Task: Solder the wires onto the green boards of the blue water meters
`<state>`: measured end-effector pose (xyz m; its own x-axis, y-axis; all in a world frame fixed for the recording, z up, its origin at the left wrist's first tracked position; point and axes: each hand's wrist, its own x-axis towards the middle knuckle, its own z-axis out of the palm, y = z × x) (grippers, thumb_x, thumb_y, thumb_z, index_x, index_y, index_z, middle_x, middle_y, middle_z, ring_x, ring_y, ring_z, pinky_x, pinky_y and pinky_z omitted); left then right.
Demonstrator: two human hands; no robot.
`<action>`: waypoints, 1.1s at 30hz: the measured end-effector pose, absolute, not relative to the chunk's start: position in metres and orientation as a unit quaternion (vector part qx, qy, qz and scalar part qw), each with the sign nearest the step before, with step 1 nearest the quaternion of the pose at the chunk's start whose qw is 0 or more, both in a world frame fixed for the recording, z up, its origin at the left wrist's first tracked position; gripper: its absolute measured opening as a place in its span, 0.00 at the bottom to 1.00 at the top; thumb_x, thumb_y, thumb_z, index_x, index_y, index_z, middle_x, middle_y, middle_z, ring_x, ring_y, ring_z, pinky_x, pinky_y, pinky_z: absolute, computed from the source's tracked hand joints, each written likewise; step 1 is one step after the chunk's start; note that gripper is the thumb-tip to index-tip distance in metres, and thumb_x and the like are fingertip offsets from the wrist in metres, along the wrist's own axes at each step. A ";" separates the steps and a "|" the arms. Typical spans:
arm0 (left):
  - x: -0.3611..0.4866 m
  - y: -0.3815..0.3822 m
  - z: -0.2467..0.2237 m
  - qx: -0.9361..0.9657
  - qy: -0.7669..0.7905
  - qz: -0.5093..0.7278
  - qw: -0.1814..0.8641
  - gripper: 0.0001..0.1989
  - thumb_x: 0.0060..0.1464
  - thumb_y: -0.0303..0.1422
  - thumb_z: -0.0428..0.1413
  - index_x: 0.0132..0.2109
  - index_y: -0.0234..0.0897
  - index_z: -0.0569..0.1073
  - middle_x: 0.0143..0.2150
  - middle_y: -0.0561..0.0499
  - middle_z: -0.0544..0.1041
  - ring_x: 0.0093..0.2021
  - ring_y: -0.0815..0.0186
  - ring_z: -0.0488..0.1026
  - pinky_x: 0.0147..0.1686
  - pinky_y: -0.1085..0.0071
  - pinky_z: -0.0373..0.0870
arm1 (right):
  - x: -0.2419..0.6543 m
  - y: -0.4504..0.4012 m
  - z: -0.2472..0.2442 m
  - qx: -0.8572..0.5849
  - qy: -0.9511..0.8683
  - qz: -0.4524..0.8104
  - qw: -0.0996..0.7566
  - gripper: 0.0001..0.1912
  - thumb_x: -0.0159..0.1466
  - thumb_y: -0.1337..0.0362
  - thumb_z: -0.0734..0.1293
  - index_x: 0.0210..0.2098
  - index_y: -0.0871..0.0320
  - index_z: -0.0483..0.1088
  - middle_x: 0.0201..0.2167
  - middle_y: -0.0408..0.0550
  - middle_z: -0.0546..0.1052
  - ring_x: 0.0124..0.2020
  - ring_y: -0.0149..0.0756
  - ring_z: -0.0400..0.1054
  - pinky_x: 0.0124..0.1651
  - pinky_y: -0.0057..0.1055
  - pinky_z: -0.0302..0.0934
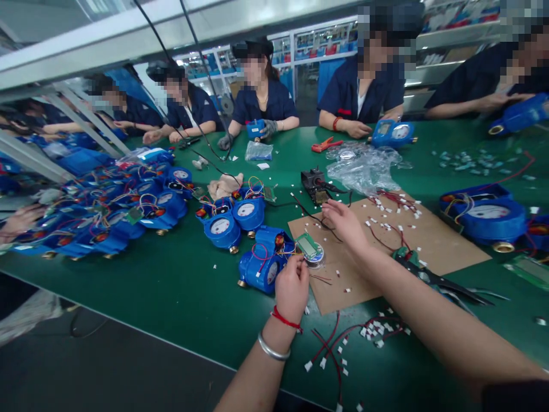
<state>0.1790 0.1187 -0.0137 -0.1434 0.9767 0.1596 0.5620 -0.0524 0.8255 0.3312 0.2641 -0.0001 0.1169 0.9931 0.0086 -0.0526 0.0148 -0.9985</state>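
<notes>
My left hand is closed in a pinch at the lower edge of a small green circuit board with a grey display. Beneath the board sits a round spool. Thin coloured wires run from the board to an open blue water meter lying just left of my hand. My right hand is stretched forward over the brown sheet, fingers extended, its fingertips close to a black stand with a small pad in front. I see nothing held in it, though its palm side is partly hidden.
Several blue meters are heaped at left; two more lie nearer. On the brown cardboard are white-plugged wires and pliers. Plastic bags and orange-handled pliers lie beyond. Co-workers sit opposite.
</notes>
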 end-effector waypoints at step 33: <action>0.175 0.116 -0.008 0.629 0.654 0.356 0.223 0.07 0.59 0.30 0.48 0.45 0.39 0.66 0.32 0.53 0.76 0.32 0.67 0.73 0.30 0.73 0.64 | 0.377 0.157 0.015 -0.321 -0.354 0.611 0.631 0.04 0.61 0.61 0.61 0.33 0.55 0.64 0.16 0.38 0.61 0.15 0.24 0.49 0.19 0.22 0.48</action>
<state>0.1754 0.1157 -0.0081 -0.1088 0.9818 0.1555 0.6641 -0.0446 0.7463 0.3774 0.1569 0.0146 0.0034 0.9985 0.0544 -0.5433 0.0475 -0.8382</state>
